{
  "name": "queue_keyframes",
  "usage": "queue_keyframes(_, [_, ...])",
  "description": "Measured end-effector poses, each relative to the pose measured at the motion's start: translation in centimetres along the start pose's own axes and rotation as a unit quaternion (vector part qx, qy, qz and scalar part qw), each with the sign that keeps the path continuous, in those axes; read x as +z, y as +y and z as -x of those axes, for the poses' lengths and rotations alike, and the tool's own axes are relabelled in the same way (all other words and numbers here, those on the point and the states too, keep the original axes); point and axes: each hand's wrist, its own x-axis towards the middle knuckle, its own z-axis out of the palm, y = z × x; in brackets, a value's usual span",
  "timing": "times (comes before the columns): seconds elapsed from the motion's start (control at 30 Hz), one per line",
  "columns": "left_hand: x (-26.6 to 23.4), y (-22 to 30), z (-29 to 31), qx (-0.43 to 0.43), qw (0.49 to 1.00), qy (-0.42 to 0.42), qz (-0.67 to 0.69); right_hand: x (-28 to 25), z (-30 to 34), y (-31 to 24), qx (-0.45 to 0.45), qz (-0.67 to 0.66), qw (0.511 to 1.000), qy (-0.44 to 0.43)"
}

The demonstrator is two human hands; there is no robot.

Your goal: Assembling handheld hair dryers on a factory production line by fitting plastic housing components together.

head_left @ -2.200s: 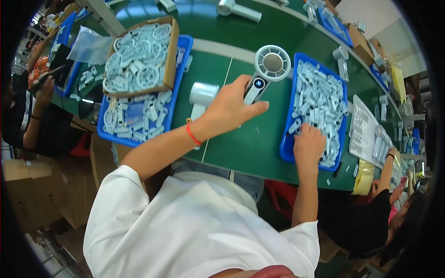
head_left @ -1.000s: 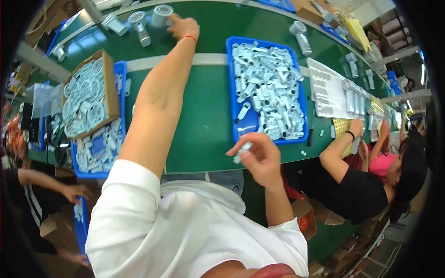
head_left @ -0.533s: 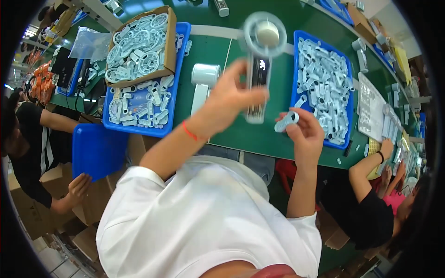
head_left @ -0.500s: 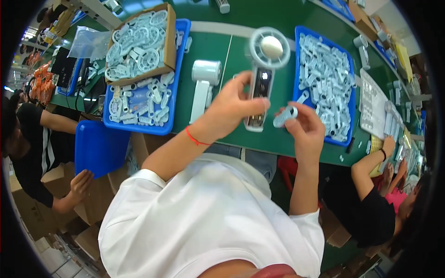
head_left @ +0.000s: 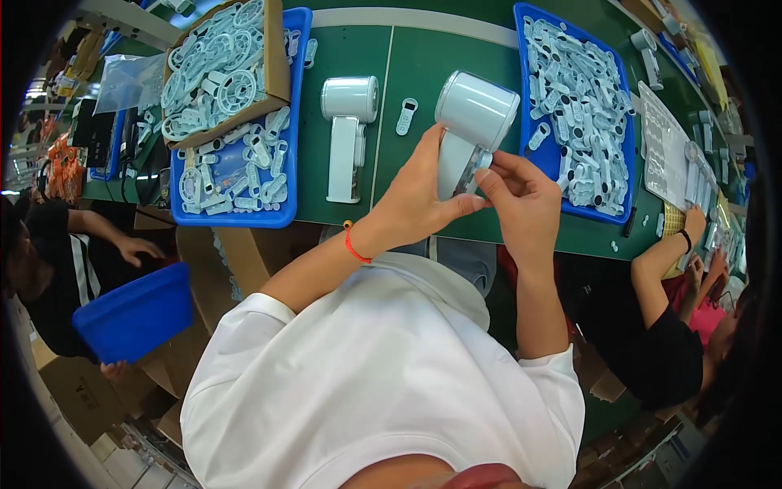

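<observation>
My left hand [head_left: 407,200] is closed round the handle of a white handheld fan [head_left: 476,110], tilted, with its drum-shaped head up. The open side of the handle faces my right hand [head_left: 525,204], its dark inside partly showing. The right thumb and fingers pinch a small pale panel [head_left: 484,159] against that side of the handle. My fingers hide most of the panel, so I cannot tell whether it is seated. A second white fan [head_left: 346,155] lies on the green table to the left. Between the two fans lies a loose oblong button panel [head_left: 406,116].
On the right, a blue tray [head_left: 518,16] holds many small panels. Another blue tray [head_left: 295,155] on the left carries loose parts and a cardboard box [head_left: 275,57] of ring-shaped covers. A person at left handles a blue bin [head_left: 134,314]; other people work at right.
My left hand has turned the fan, so its head's side shows instead of the ring front. My right hand has brought the small panel from beside the fan to its handle.
</observation>
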Motion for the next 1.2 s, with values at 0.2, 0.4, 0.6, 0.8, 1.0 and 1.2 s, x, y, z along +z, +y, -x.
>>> queue_keyframes(0.2, [0.8, 0.3, 0.0, -0.059, 0.997, 0.025, -0.034, -1.0, -0.6, -0.6, 0.039, 0.004, 0.998, -0.038])
queue_keyframes(0.4, [0.7, -0.4, 0.0, -0.08, 0.996, 0.005, 0.03, -1.6, -1.5, -0.6, 0.116, 0.064, 0.984, -0.115])
queue_keyframes(0.6, [0.4, 0.5, 0.3, -0.128, 0.983, -0.066, 0.116, -1.1, -2.2, 1.6, 0.024, -0.225, 0.957, -0.182])
queue_keyframes(0.8, [0.1, 0.7, -0.3, -0.147, 0.979, -0.081, 0.113, 0.0, -1.8, 2.7, 0.008, -0.252, 0.959, -0.131])
queue_keyframes(1.0, [0.1, 0.8, -0.3, -0.163, 0.955, -0.096, 0.228, -0.4, -1.5, 3.3, -0.023, -0.268, 0.954, -0.136])
queue_keyframes(1.2, [0.0, 0.6, -0.3, -0.091, 0.991, -0.077, 0.055, -1.6, -1.2, 1.5, 0.02, -0.157, 0.967, -0.202])
